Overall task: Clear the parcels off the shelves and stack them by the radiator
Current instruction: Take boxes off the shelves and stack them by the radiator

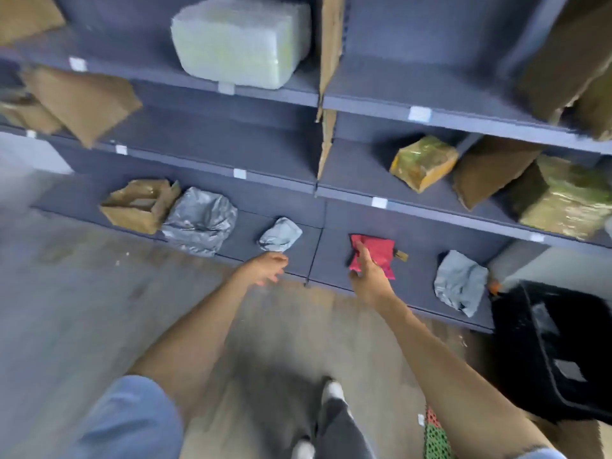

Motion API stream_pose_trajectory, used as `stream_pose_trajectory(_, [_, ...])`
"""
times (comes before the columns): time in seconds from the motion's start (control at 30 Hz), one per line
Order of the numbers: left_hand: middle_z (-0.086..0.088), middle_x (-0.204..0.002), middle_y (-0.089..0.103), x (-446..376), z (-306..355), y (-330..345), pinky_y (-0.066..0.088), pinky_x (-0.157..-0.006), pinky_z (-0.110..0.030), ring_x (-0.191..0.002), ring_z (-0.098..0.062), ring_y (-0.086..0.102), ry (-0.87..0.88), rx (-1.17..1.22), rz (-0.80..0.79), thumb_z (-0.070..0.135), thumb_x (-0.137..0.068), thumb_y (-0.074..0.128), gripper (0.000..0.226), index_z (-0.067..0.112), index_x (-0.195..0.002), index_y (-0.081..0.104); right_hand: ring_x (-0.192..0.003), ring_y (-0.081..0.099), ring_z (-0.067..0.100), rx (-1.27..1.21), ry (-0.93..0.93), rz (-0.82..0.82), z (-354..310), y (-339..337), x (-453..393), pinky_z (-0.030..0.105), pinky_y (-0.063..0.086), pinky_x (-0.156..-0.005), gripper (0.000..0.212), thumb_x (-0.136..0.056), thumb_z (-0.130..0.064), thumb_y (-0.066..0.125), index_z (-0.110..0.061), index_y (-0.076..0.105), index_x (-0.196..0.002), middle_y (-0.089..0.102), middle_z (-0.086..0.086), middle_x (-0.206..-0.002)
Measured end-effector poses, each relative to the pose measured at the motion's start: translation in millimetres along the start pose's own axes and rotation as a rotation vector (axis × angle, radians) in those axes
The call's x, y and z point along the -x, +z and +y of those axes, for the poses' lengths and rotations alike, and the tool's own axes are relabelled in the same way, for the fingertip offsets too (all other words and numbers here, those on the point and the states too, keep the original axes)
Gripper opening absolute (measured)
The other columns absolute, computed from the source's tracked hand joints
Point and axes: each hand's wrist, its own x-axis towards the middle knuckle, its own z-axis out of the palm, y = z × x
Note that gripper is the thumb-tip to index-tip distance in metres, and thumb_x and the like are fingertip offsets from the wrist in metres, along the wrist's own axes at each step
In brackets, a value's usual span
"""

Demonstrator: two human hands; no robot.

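Note:
Dark blue shelves (390, 104) hold parcels. On the bottom shelf lie a small grey bag (280, 234), a red bag (377, 251), a larger grey bag (200, 221), another grey bag (461, 282) and a brown box (139, 205). My left hand (265, 267) reaches out with relaxed fingers just below the small grey bag and holds nothing. My right hand (369, 274) is stretched over the red bag's lower left part, fingers straight; contact is unclear. A white wrapped block (238, 41) sits on the top shelf.
The middle shelf carries a yellow taped box (424, 162), a brown envelope (486, 168) and a green wrapped parcel (563, 198). Brown parcels (82, 101) lean at the left. A black bin (556, 349) stands on the floor at right. My feet are on the grey floor (82, 293).

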Motion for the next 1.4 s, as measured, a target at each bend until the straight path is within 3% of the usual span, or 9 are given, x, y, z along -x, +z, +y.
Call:
stream_pose_trajectory(0.1, [-0.005,-0.117,0.053,8,-45,-65,0.034,-0.066,-0.023,-0.1,-0.02,0.055,-0.089,0.08,0.069,0.028,-0.101,0.037,0.036,0.019,-0.135,0.042,-0.103,0.057,0.032,0.054,-0.131,-0.08,-59,24,-43,0.032,0.044,-0.083,0.067,-0.091,-0.004,0.045,-0.02,0.017,-0.15,0.049,0.013,-0.132])
stream_pose_trajectory(0.23, [0.001,-0.102,0.057,17,-79,-169,0.037,-0.066,-0.021,-0.075,-0.011,0.056,-0.127,0.208,0.157,0.031,-0.1,0.039,0.019,0.026,-0.115,0.05,-0.119,0.053,0.031,0.153,-0.298,-0.153,-138,40,-111,0.032,0.041,-0.095,0.051,-0.091,-0.004,0.045,-0.015,0.04,-0.14,0.05,0.013,-0.137])
stream_pose_trajectory(0.33, [0.003,-0.092,0.057,37,-88,-253,0.043,-0.057,-0.019,-0.071,-0.008,0.061,-0.079,0.301,0.3,0.022,-0.1,0.041,0.032,0.018,-0.132,0.045,-0.116,0.055,0.03,0.226,-0.408,-0.181,-216,49,-160,0.028,0.041,-0.09,0.042,-0.091,-0.002,0.042,-0.011,0.054,-0.13,0.059,0.013,-0.128])
stream_pose_trajectory(0.4, [-0.003,-0.103,0.057,55,-94,-305,0.049,-0.058,-0.019,-0.086,-0.014,0.062,-0.027,0.327,0.396,0.011,-0.099,0.043,0.039,0.008,-0.138,0.04,-0.118,0.054,0.029,0.247,-0.504,-0.213,-275,62,-184,0.027,0.041,-0.09,0.041,-0.092,-0.003,0.041,-0.011,0.056,-0.129,0.058,0.011,-0.131])
stream_pose_trajectory(0.5, [-0.01,-0.129,0.052,77,-110,-371,0.044,-0.087,-0.032,-0.12,-0.029,0.053,0.065,0.434,0.558,0.018,-0.1,0.041,0.04,0.01,-0.139,0.039,-0.104,0.061,0.024,0.265,-0.675,-0.259,-366,92,-206,0.026,0.045,-0.083,0.039,-0.094,-0.005,0.04,-0.011,0.056,-0.129,0.058,0.011,-0.131])
stream_pose_trajectory(0.67, [-0.017,-0.125,0.057,101,-179,-448,0.042,-0.068,-0.025,-0.087,-0.018,0.059,0.082,0.536,0.738,0.017,-0.1,0.039,0.037,0.012,-0.137,0.043,-0.12,0.054,0.023,0.178,-0.859,-0.331,-494,165,-210,0.023,0.039,-0.095,0.035,-0.094,-0.002,0.044,-0.007,0.059,-0.125,0.057,0.008,-0.132])
stream_pose_trajectory(0.8, [-0.007,-0.111,0.058,118,-243,-529,0.044,-0.067,-0.026,-0.096,-0.021,0.058,0.069,0.537,0.826,0.01,-0.098,0.037,0.037,0.014,-0.133,0.048,-0.115,0.053,0.019,0.112,-0.947,-0.333,-590,225,-217,0.012,0.037,-0.082,0.035,-0.092,0.0,0.045,-0.007,0.058,-0.124,0.056,0.01,-0.131])
stream_pose_trajectory(1.13, [-0.004,-0.122,0.061,169,-338,-769,0.045,-0.097,-0.038,-0.109,-0.019,0.058,0.121,0.491,0.959,0.016,-0.097,0.042,0.03,0.021,-0.124,0.053,-0.118,0.051,0.026,-0.023,-0.986,-0.16,-820,317,-234,0.018,0.035,-0.089,0.036,-0.093,-0.004,0.045,-0.009,0.056,-0.127,0.053,0.016,-0.13])
stream_pose_trajectory(1.4, [-0.002,-0.113,0.064,104,-351,-874,0.053,-0.079,-0.028,-0.099,-0.016,0.063,0.327,0.814,0.877,0.015,-0.096,0.049,0.019,0.019,-0.107,0.064,-0.118,0.047,0.022,0.034,-1.027,-0.022,-926,351,-296,0.012,0.031,-0.087,0.04,-0.092,0.001,0.045,-0.006,0.05,-0.131,0.047,0.014,-0.134])
